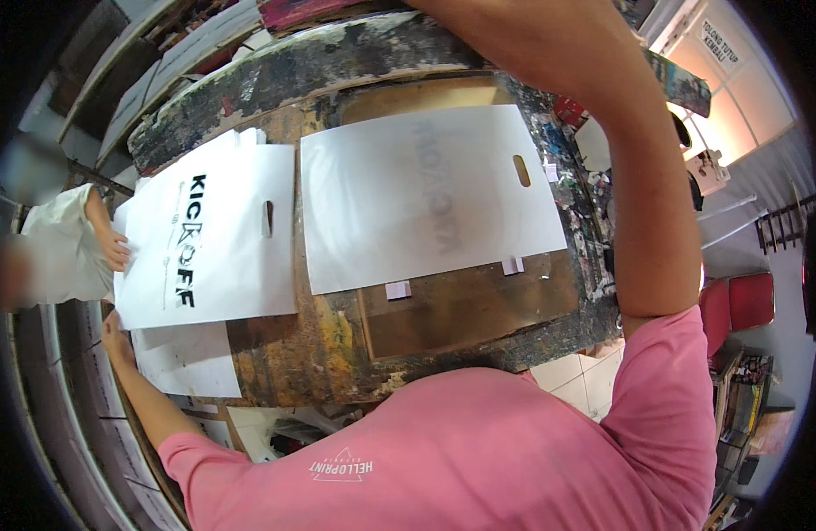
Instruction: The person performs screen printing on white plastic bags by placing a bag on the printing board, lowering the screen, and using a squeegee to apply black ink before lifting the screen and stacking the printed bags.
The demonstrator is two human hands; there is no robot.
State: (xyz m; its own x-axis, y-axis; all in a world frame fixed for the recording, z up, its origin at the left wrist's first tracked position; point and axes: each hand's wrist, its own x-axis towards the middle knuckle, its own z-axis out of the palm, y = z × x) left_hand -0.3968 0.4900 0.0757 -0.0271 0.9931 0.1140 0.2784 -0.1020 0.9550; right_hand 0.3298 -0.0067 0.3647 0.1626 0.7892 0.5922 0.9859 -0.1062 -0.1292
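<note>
Probably, tabs [398, 290] align the middle bag [425, 212] at six o'clock — left hand [117, 339], nine o'clock, touches the printed bag [235, 257]; right hand [518, 28], one o'clock — can't tell either grip.

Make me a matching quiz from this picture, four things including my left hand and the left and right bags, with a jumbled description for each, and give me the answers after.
Things:
1. Left hand
2. Left bag
3. Right bag
4. Chair

Descriptions:
A. White, with bold black print facing up
B. Red, off toward the right side of the picture
C. By the lower left corner of the bag with bold print
D. White, with faint grey print, lying over the brown board

Pairs: 1-C, 2-A, 3-D, 4-B
</note>
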